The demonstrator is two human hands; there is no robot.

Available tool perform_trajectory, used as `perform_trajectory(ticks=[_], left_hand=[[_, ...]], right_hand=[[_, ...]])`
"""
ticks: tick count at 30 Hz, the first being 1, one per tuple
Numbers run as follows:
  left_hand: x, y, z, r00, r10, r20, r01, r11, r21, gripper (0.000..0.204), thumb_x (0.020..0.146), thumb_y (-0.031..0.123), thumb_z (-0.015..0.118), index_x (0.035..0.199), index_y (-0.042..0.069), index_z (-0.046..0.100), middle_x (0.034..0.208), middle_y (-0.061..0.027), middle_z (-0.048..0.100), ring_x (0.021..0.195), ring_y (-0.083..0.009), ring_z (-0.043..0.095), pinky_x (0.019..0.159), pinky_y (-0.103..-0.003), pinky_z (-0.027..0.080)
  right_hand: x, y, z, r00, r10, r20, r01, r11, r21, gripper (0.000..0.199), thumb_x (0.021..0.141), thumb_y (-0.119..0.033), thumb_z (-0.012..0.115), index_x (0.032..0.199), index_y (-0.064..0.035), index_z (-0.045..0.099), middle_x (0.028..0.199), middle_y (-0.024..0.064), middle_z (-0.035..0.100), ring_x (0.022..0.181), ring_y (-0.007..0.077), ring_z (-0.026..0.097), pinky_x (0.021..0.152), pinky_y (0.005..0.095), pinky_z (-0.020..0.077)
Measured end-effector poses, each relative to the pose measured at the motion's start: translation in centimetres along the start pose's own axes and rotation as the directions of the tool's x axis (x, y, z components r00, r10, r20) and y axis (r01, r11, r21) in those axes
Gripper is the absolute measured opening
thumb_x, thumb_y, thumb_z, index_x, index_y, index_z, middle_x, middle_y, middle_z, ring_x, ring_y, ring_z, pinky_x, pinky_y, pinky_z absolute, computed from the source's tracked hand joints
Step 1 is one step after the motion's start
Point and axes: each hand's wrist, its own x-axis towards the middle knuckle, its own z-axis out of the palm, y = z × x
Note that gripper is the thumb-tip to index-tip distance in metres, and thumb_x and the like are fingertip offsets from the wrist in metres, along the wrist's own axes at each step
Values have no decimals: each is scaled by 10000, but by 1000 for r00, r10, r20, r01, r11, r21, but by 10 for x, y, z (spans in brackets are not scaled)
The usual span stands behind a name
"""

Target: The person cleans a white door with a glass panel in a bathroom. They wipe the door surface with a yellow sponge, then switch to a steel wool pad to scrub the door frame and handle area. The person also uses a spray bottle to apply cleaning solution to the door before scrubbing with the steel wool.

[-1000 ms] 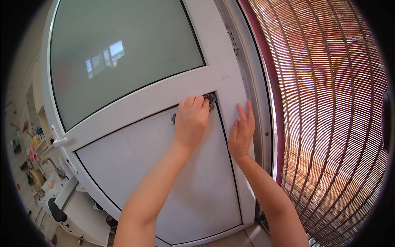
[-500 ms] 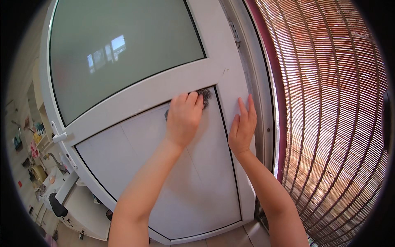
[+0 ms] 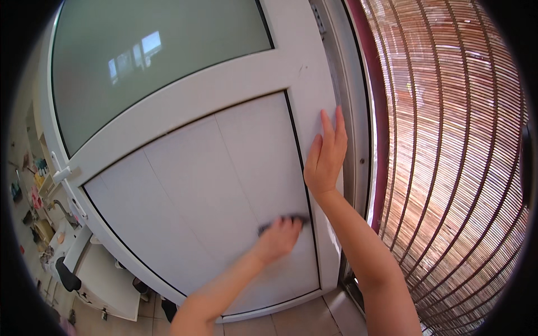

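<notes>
A white door (image 3: 185,120) stands in front of me, with frosted glass above and a white lower panel (image 3: 196,185) of upright boards. My left hand (image 3: 280,238) is closed around a dark grey steel wool scrubber (image 3: 302,218) and presses it on the panel's lower right part, close to the black seal. The scrubber is blurred and partly hidden under the fingers. Stretched out against the door's right frame, my right hand (image 3: 327,151) holds nothing; its fingertips reach the frame's outer edge.
Right of the door are a metal door frame (image 3: 356,112) and a slatted bamboo blind (image 3: 448,168). A door handle (image 3: 61,175) sticks out at the left. Beyond it stand a white cabinet (image 3: 109,280) and a tap (image 3: 60,208). Floor tiles (image 3: 302,322) show below the door.
My left hand has moved the scrubber from the panel's top edge down to its lower right part. My right hand stays against the door frame. The view has shifted slightly.
</notes>
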Motion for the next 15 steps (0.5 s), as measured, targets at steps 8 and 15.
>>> perform_trajectory(ticks=[8, 15], left_hand=[[63, -44, -30, 897, -256, -360, 239, 967, -92, 255, 787, 66, 598, 1018, -34, 640, 964, -102, 559, 805, -250, 523, 684, -397, 392], [-57, 36, 6, 965, 160, 206, -144, 985, -90, 343, 784, 166, 551, 1038, -35, 664, 1172, -145, 575, 997, -259, 522, 859, -419, 449]], right_hand=[[3, 5, -5, 999, 48, 11, -47, 998, -51, 457, 919, -2, 440, 1373, -26, 485, 1487, 242, 351, 1319, 388, 399, 1081, 432, 314], [0, 2, 1, 999, 37, 13, -37, 999, -15, 491, 910, -20, 455, 1399, -67, 457, 1489, 243, 340, 1307, 387, 400, 1071, 456, 297]])
